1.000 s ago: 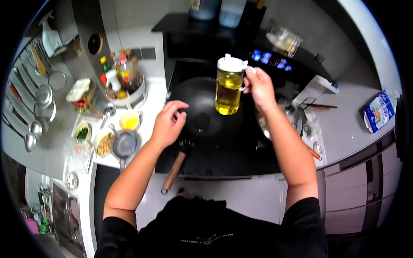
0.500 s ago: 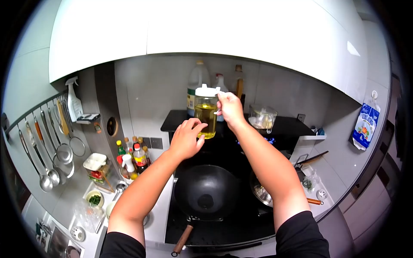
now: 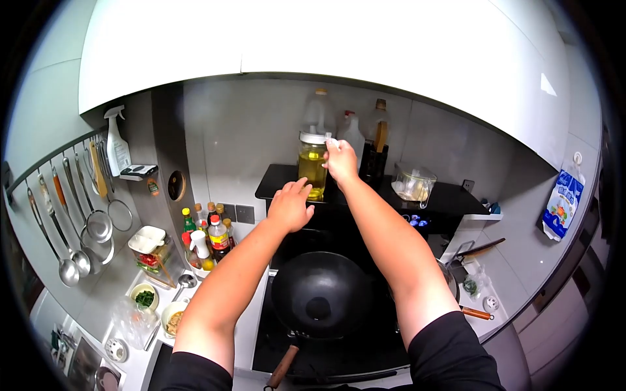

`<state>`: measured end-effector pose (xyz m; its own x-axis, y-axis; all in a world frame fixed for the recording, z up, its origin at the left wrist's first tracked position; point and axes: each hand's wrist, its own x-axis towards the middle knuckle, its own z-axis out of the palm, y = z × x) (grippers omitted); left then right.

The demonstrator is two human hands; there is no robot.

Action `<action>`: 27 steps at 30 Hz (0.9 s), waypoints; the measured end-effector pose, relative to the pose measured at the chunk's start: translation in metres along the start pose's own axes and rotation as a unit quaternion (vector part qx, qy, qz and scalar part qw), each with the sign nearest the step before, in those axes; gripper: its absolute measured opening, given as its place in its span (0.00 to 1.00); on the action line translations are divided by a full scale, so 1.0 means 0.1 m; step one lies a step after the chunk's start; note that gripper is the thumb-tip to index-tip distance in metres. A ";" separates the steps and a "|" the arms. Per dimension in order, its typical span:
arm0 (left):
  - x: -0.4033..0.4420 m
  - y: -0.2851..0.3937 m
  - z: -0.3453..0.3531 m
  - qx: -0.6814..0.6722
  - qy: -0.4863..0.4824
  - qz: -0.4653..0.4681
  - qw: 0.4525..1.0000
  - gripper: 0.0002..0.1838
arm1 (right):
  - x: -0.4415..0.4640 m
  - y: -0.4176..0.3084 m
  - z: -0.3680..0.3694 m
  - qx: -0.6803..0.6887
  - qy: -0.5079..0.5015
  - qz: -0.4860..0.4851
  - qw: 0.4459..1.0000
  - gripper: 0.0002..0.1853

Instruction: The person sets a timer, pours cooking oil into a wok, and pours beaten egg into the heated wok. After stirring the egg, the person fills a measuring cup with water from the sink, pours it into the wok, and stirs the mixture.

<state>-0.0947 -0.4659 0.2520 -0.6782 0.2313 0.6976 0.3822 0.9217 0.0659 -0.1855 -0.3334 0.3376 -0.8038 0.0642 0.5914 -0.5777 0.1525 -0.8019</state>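
Observation:
My right hand [image 3: 341, 161] is closed around the handle of a clear oil jug [image 3: 312, 168] with a white lid. Yellow oil fills much of the jug, which is upright at the front edge of the black shelf [image 3: 279, 182]; whether its base rests there I cannot tell. Just below and left of it, my left hand [image 3: 291, 207] has its fingers apart and holds nothing; a fingertip overlaps the jug's lower side, contact unclear. Under both arms, a black wok [image 3: 319, 287] with a wooden handle sits on the dark cooktop [image 3: 267, 355].
Behind the jug stand large bottles [image 3: 353, 138]. A clear container [image 3: 414, 184] is on the shelf's right. Sauce bottles [image 3: 218, 236], a bowl of chopped greens [image 3: 144, 297] and a plastic bag [image 3: 134, 322] crowd the left counter. Ladles [image 3: 99, 226] hang at left; white cabinets [image 3: 313, 39] overhang.
The jug and my right hand have moved back to the shelf's edge. My left hand stays close to the jug's lower side. The whole view has shifted slightly.

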 end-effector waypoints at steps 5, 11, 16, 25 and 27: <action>-0.33 0.07 -0.05 -0.062 0.040 0.004 0.997 0.22 | -0.04 0.15 -0.06 0.012 -0.016 -0.005 1.000 0.16; -2.18 0.15 0.03 -0.211 -0.053 -0.162 0.963 0.08 | -1.77 0.40 -0.74 0.172 -0.233 0.052 0.956 0.10; -3.87 0.26 0.56 -0.410 -0.321 -0.490 0.699 0.21 | -3.28 1.16 -1.03 0.134 -0.356 0.291 0.878 0.11; -4.02 0.94 0.49 -0.467 -0.372 -0.471 0.649 0.17 | -4.79 1.22 -1.11 0.028 -0.440 0.530 0.725 0.36; -3.98 1.14 0.53 -0.514 -0.399 -0.413 0.637 0.16 | -4.90 1.12 -1.19 0.042 -0.388 0.531 0.752 0.33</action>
<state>0.1857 -0.4361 -0.0564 -0.8609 0.2616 -0.4363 -0.3811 0.2366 0.8938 0.1602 -0.2300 -0.0319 -0.6388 -0.4949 -0.5890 0.4688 0.3567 -0.8081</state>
